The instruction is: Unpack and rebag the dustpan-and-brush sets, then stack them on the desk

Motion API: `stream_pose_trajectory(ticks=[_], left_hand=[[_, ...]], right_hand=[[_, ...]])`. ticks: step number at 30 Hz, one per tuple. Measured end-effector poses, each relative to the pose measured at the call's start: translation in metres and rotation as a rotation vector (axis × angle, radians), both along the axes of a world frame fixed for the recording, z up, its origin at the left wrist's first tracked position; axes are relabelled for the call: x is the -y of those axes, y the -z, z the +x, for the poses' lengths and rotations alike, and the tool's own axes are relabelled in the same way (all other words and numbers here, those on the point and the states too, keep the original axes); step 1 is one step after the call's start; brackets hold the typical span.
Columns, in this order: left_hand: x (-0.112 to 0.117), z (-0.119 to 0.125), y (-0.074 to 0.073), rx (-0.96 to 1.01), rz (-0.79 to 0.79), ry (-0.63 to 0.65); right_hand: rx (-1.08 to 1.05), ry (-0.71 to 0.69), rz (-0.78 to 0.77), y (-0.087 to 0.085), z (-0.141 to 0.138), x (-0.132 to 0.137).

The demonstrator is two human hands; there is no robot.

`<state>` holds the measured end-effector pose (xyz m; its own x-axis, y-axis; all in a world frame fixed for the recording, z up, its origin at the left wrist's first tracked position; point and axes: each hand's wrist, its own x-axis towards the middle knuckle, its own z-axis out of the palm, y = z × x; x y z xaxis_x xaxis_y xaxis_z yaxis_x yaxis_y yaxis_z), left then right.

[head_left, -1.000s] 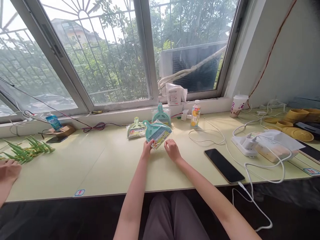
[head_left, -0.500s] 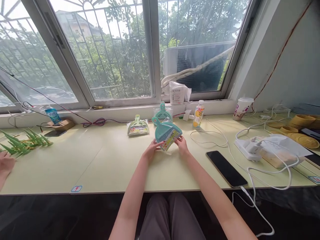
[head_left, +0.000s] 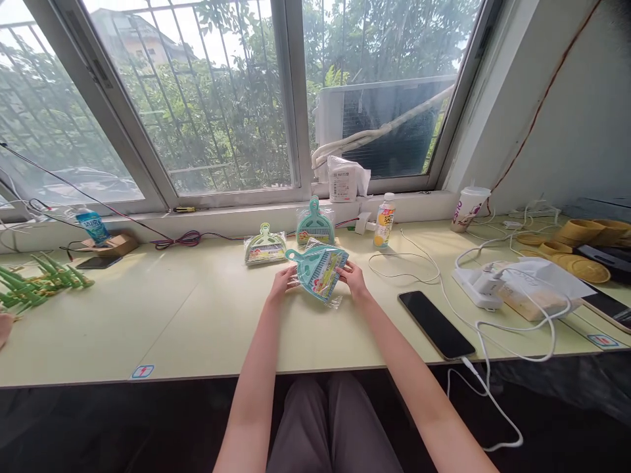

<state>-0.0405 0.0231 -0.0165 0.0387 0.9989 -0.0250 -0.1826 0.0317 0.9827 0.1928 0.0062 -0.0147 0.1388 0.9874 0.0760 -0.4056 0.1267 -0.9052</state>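
Note:
A teal mini dustpan-and-brush set [head_left: 318,272] in clear wrapping is held just above the pale green table [head_left: 207,328], handle pointing left. My left hand [head_left: 283,281] grips its left edge near the handle. My right hand [head_left: 351,276] grips its right edge. Behind it stand two more packed sets: a light green one [head_left: 265,244] and a teal one [head_left: 315,225] leaning against the window sill.
A black phone [head_left: 435,324] on a white cable lies right of my hands. Further right are a power strip [head_left: 477,289], yellow bowls [head_left: 576,240] and a paper cup [head_left: 464,207]. A drink bottle [head_left: 384,221] stands by the sill. Green plastic pieces [head_left: 34,282] and another person's hand [head_left: 4,326] are far left.
The held set has turned from tilted upright with its handle up-left to lying flatter, handle pointing left, and lower toward the table. Both hands kept hold of it.

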Motion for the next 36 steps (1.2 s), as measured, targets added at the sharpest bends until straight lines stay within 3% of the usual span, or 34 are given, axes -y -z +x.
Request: stream_pose_trajectory(ticks=[3, 8, 12, 15, 20, 26, 29, 33, 36], left_hand=[[-0.002, -0.008, 0.000, 0.074, -0.011, -0.121], [-0.008, -0.036, -0.003, 0.197, -0.061, -0.613], [-0.008, -0.045, -0.004, 0.195, -0.096, -0.699], [-0.003, -0.039, -0.006, 0.237, -0.130, -0.607], [0.009, -0.022, -0.013, 0.356, -0.148, -0.019], [0.018, 0.013, -0.011, 0.157, -0.096, 0.218], [0.016, 0.023, -0.005, 0.037, -0.095, 0.211], [0.008, 0.019, 0.001, -0.012, -0.106, -0.051], [0.002, 0.014, 0.002, 0.010, -0.092, -0.144]], right_hand=[[0.002, -0.013, -0.001, -0.001, 0.006, -0.001], [-0.122, 0.114, -0.001, 0.002, 0.026, -0.006], [-0.264, 0.217, -0.004, 0.009, 0.035, -0.011], [-0.310, 0.229, -0.025, 0.014, 0.034, -0.014], [-0.282, 0.175, -0.035, 0.014, 0.026, -0.011], [-0.124, 0.054, 0.012, 0.005, 0.007, 0.000], [0.047, -0.042, 0.002, 0.003, -0.003, 0.001], [0.390, -0.096, -0.205, 0.005, -0.006, -0.002], [0.480, -0.015, -0.209, 0.007, 0.002, -0.005]])
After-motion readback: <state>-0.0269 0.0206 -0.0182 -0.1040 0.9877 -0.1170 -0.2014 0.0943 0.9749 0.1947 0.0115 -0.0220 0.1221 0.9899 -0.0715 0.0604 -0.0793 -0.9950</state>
